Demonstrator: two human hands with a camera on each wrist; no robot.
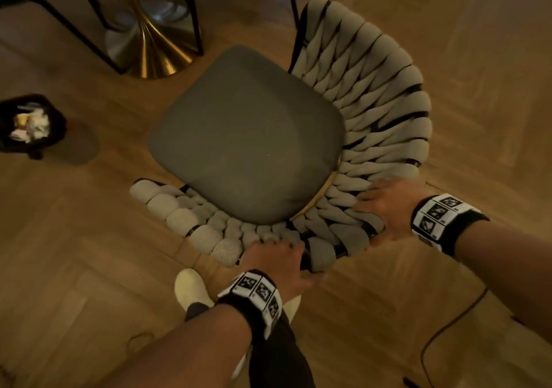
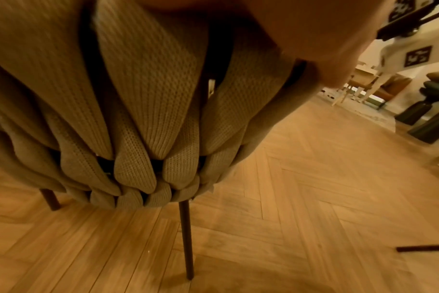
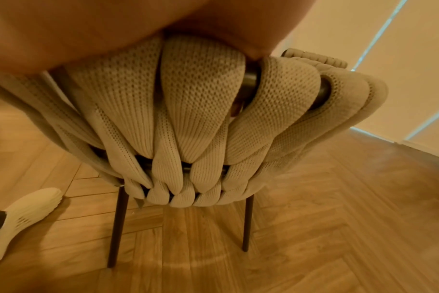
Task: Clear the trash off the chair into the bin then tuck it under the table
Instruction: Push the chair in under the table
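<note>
The chair point(image 1: 248, 136) has a bare grey seat cushion and a curved back of thick beige woven bands point(image 1: 373, 98). My left hand point(image 1: 277, 256) grips the top rim of the back at its near side, fingers curled over the bands. My right hand point(image 1: 385, 208) grips the rim further right. Both wrist views look down the outside of the woven back point(image 2: 143, 123) point(image 3: 196, 123) to the thin dark legs point(image 2: 187, 241) point(image 3: 117, 228). The black bin point(image 1: 30, 125) with crumpled paper stands on the floor at the left. The table's brass base point(image 1: 149, 50) is ahead.
Black metal legs point(image 1: 191, 14) of other furniture stand round the brass base. My white shoe point(image 1: 189, 289) is just behind the chair. A dark cable point(image 1: 448, 328) lies on the herringbone wood floor at the right. More furniture point(image 2: 429, 119) stands far off.
</note>
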